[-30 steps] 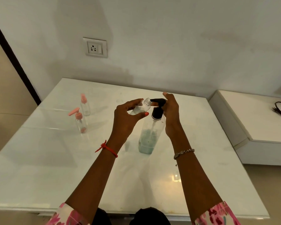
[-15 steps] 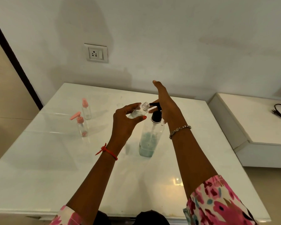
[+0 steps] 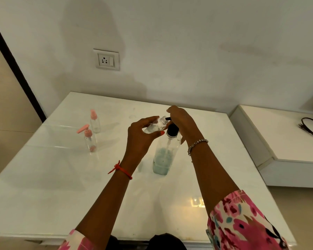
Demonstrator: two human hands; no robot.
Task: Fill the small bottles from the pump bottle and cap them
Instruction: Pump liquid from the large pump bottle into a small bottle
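Small bottle filling: gripped tilted by left hand; right hand curled over pump bottle head. Next: press steadily, spout aligned.

White table: pump bottle, two pink-capped bottles

Nothing in view carries text, a brand, a number or a sign that can be read. The clear plastic pump bottle with a black pump head, the small clear uncapped bottle at its spout, the small clear bottle with a pink pump top and the small clear bottle with a pink spray top show no legible label. The white wall socket plate bears no legible marking either.
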